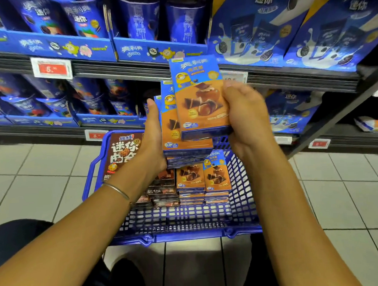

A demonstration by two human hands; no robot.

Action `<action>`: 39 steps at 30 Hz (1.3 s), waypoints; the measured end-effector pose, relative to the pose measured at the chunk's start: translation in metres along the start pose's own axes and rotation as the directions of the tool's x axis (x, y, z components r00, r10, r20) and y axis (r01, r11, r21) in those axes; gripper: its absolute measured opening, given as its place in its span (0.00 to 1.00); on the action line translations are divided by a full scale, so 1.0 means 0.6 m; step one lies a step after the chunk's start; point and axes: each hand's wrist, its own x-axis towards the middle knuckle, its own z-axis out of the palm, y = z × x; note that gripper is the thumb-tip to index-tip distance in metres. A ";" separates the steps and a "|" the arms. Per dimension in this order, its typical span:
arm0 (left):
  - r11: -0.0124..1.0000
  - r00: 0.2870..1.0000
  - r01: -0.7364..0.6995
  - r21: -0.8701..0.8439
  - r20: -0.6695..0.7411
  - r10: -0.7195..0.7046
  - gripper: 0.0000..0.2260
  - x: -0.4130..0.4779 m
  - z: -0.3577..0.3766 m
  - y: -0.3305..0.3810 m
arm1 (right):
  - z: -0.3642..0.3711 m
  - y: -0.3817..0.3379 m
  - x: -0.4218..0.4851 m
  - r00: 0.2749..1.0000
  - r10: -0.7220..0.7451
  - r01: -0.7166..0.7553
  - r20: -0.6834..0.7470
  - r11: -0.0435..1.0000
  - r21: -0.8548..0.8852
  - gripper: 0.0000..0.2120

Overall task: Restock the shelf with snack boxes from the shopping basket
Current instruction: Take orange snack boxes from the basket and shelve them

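Above the blue shopping basket (114,233) I hold a fanned stack of blue and orange snack boxes (186,134). My left hand (153,136) grips the stack's left edge and underside. My right hand (246,117) grips the top box (199,98) by its right edge; that box sits shifted up and to the right of the others. More orange boxes (216,174) and brown boxes (164,188) lie stacked in the basket, and a large brown cookie box (122,151) stands at its far left. The shelf (121,69) is just behind the held stack.
Blue cookie tubs (88,98) fill the left shelves, and big blue cartons (253,21) stand at the upper right. Red price tags (51,68) hang on the shelf rails. The basket stands on a pale tiled floor (41,174). A dark gap (149,90) shows behind the stack.
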 end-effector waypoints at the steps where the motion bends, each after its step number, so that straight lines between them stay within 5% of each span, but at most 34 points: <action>1: 1.000 1.000 -0.025 0.002 0.013 0.025 0.36 -0.006 0.005 0.000 | 0.009 0.010 -0.003 1.000 0.006 -0.005 0.017 1.000 -0.021 0.10; 8: 0.998 0.999 -0.050 -0.036 -0.020 0.050 0.31 -0.015 -0.008 -0.014 | 0.024 0.048 -0.021 0.935 0.246 -0.244 0.256 0.969 -0.040 0.25; 12: 0.999 0.997 -0.052 -0.005 -0.051 0.052 0.32 -0.016 -0.017 -0.015 | 0.028 0.049 -0.019 0.903 0.261 -0.247 0.342 0.965 -0.084 0.14; 22: 1.000 0.989 0.019 0.004 -0.148 -0.019 0.30 -0.059 -0.035 0.075 | 0.094 -0.045 -0.012 0.814 0.436 -0.426 0.384 0.897 -0.116 0.12; 27: 0.998 0.983 0.064 -0.026 -0.171 -0.067 0.31 -0.150 0.053 0.204 | 0.127 -0.219 -0.049 0.820 0.445 -0.416 0.361 0.895 -0.160 0.08; 39: 0.997 0.994 0.059 0.053 -0.096 -0.054 0.33 -0.467 0.429 0.604 | 0.164 -0.848 -0.173 0.860 0.387 -0.388 0.332 0.919 -0.065 0.06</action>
